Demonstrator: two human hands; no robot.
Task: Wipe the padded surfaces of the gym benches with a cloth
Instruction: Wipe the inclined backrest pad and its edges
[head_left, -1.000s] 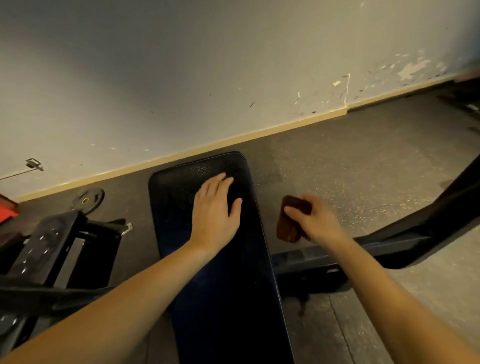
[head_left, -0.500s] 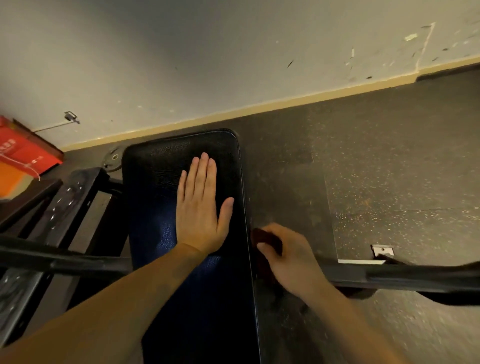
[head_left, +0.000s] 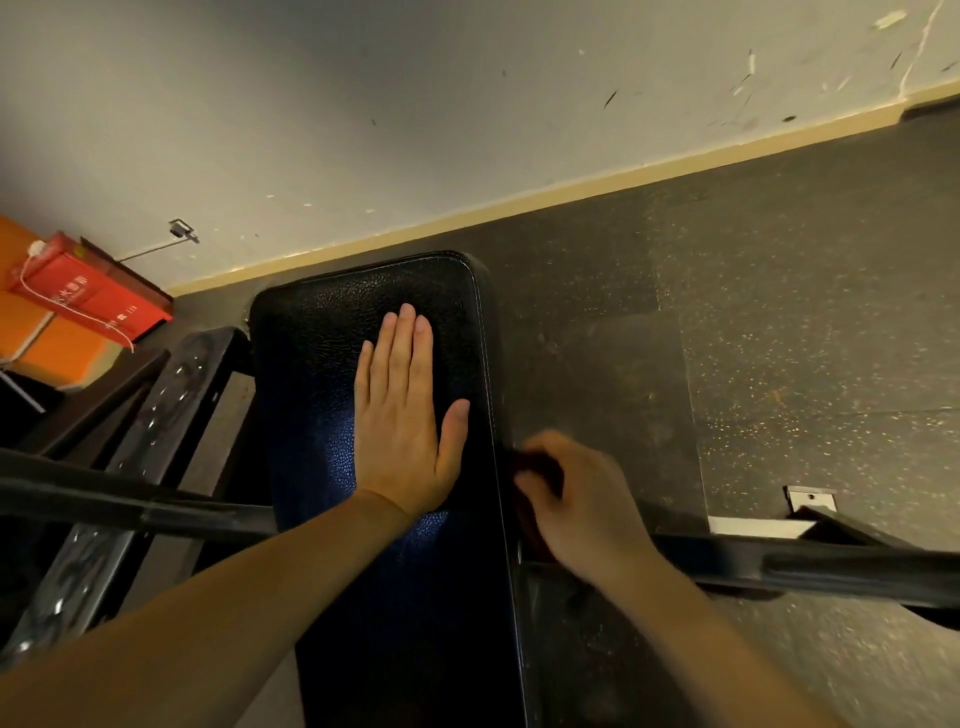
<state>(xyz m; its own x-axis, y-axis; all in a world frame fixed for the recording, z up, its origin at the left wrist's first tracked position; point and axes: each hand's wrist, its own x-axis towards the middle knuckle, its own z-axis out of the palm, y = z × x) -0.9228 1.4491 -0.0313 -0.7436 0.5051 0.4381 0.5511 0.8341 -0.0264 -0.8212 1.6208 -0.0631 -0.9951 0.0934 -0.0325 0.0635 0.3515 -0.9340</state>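
While a person's left hand lies flat and palm down on the black bench pad, fingers straight and close together and the thumb spread toward the right seam, the right hand curls round a dark brown cloth at the pad's right edge. Only a small fold of the cloth shows between the thumb and the bent fingers, and the hand is blurred, so whether the cloth touches the pad's side cannot be told. The left hand grasps nothing; it presses on the upper half of the pad, nearer the right seam than the left. The pad runs from the bottom of the view up to a rounded end that stops just short of the cream baseboard, where a scuffed white wall meets the dark speckled rubber floor. A black steel bar crosses the view beneath the right wrist and reaches the right margin, with a small white metal plate on the floor just beyond it. To the left of the pad stands a black metal frame, its surface glinting in spots. A red box with a white cord sits against the wall in the far left corner, well apart from both hands.
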